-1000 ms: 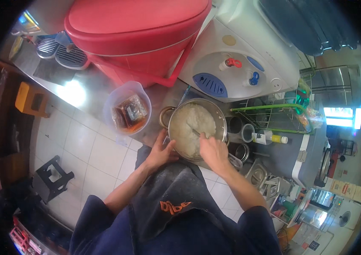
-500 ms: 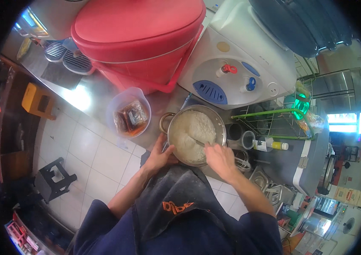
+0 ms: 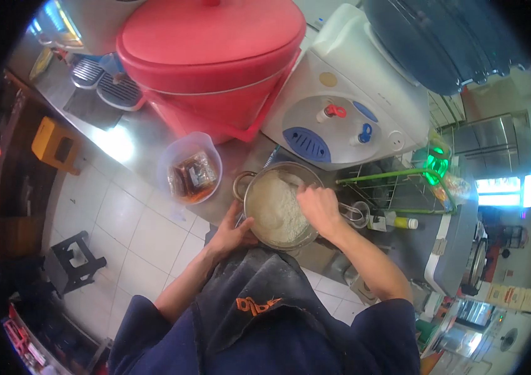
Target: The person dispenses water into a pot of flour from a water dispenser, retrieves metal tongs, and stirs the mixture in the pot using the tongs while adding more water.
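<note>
A round steel pot [image 3: 311,236] with a looped side handle [image 3: 240,185] stands at the counter's near edge. It holds pale flour [image 3: 293,215], loose and powdery on the right and wetter-looking on the left. Closed against the pot's left side, my left hand [image 3: 231,236] has its thumb by the rim and its fingers near the handle. My right hand [image 3: 320,209] is over the pot's right part, closed around a spoon [image 3: 291,179] whose pale-coated head dips into the flour. Most of the spoon's handle is hidden in my fist.
Left of the pot, a translucent tub [image 3: 178,150] holds bagged brown contents. A red lidded bucket [image 3: 215,81] and a white water dispenser [image 3: 347,119] stand behind. On the right are a green-edged wire rack [image 3: 390,178] and a yellow-capped bottle [image 3: 403,222]. A black stool [image 3: 75,262] stands on the tiled floor.
My right hand has moved up toward the pot's far side with the spoon. The flour has shifted, and the powdery part now reaches nearer. My left hand stays on the pot.
</note>
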`<state>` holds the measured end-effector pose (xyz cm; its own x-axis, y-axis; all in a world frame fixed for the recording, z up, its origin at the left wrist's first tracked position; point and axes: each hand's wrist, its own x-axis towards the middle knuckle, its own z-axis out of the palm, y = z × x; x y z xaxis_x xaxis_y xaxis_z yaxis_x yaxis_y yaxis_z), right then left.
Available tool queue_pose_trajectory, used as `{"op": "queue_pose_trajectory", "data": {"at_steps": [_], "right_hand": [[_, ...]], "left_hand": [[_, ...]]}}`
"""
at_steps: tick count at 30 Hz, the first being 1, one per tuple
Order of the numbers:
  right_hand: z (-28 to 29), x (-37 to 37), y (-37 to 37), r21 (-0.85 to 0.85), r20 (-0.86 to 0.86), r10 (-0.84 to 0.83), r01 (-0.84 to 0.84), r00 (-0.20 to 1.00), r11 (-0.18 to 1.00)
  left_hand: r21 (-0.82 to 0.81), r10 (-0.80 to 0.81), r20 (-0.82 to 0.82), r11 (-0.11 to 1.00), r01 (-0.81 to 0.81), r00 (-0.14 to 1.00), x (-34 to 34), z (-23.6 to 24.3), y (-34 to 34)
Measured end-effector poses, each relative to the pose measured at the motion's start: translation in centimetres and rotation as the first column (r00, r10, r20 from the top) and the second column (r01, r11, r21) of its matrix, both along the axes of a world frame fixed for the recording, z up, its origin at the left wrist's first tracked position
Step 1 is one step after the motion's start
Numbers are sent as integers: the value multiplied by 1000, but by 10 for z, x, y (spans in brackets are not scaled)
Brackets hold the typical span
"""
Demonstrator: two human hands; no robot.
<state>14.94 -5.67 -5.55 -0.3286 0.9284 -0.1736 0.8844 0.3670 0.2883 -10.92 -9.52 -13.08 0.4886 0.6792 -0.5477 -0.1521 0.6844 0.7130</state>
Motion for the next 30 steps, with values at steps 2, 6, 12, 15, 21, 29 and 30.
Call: {"op": "queue_pose_trajectory", "data": {"at_steps": [2, 6, 12, 15, 21, 29, 30], "right_hand": [[3, -4, -2, -61, -38, 52, -54, 998, 997], [36, -7, -15, -225, -137, 151, -180, 979, 958], [87, -28, -4, 17, 138, 77, -80, 987, 997], [58, -26, 19, 37, 277, 7, -19, 961, 999], [31, -3, 27, -390, 249, -167, 257, 954, 884], [48, 4, 19, -726, 230, -243, 333, 942, 602], [41, 1, 9, -762, 206, -280, 334, 937, 555]], "left_hand": [[-13, 31, -8, 999, -31, 999, 0, -8, -1], [-39, 22, -4, 999, -22, 1000, -3, -9, -2], [66, 54, -125, 997, -46, 991, 2, -9, -3], [13, 53, -39, 999, -52, 998, 3, -16, 0], [21, 43, -35, 999, -42, 998, 7, -6, 3], [76, 107, -18, 992, -105, 994, 3, -13, -4], [111, 111, -31, 988, -107, 993, 3, -13, -4]]}}
